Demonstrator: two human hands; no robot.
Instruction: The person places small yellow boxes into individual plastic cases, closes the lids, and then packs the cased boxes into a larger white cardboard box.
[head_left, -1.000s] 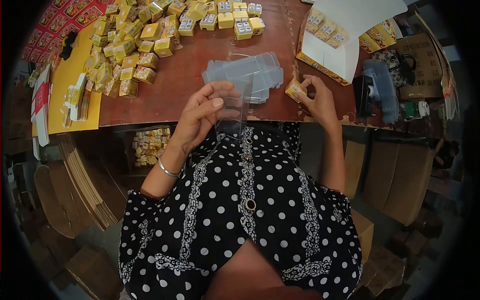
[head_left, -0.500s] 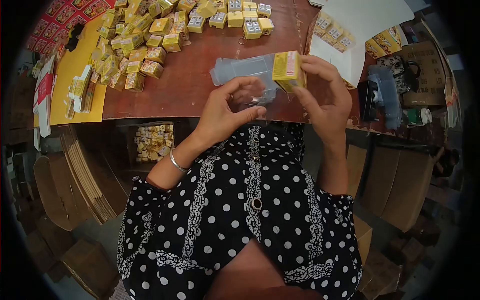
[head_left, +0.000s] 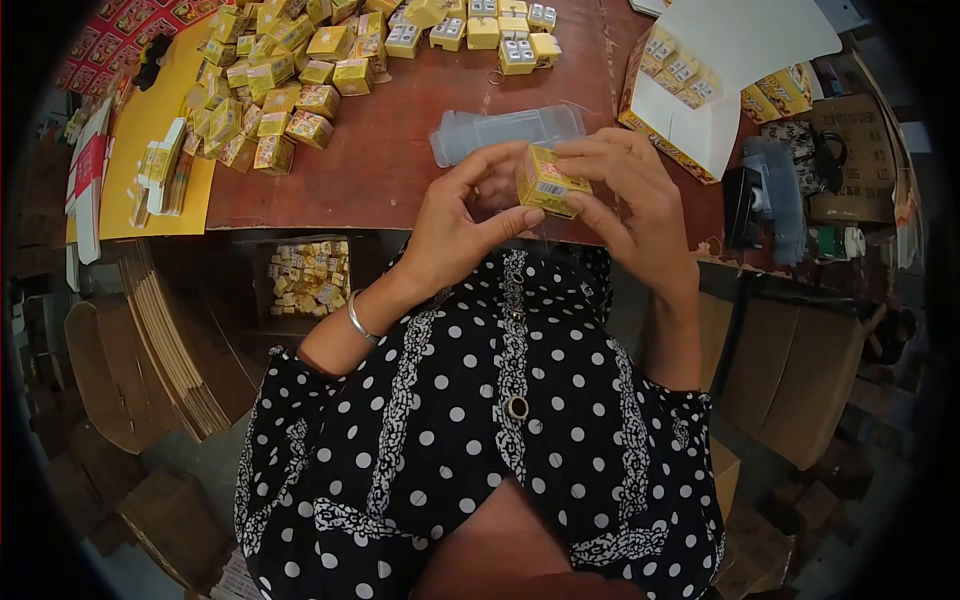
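Note:
A small yellow printed box (head_left: pixel 545 188) with a barcode on its near side is between my hands, above the front edge of the table. My right hand (head_left: pixel 637 205) grips it from the right, fingers over the top and thumb low on the side. From the left, my left hand (head_left: pixel 462 212) closes on the box's edge, its thumb at the lower corner; its other fingertips are partly hidden behind the box. Just beyond the hands lie clear plastic sleeves (head_left: pixel 490 132), flat on the table.
A heap of small yellow boxes (head_left: pixel 290 80) covers the back left. Yellow-and-white keychain pieces (head_left: pixel 482 33) stand at the back. An open display carton (head_left: pixel 725 120) holds several pieces at right. Below the table edge, another carton (head_left: pixel 262 290) contains small pieces.
The yellow box has moved left and down from the right side to my left hand, and has turned to show its barcode. My left hand's fingers now meet it.

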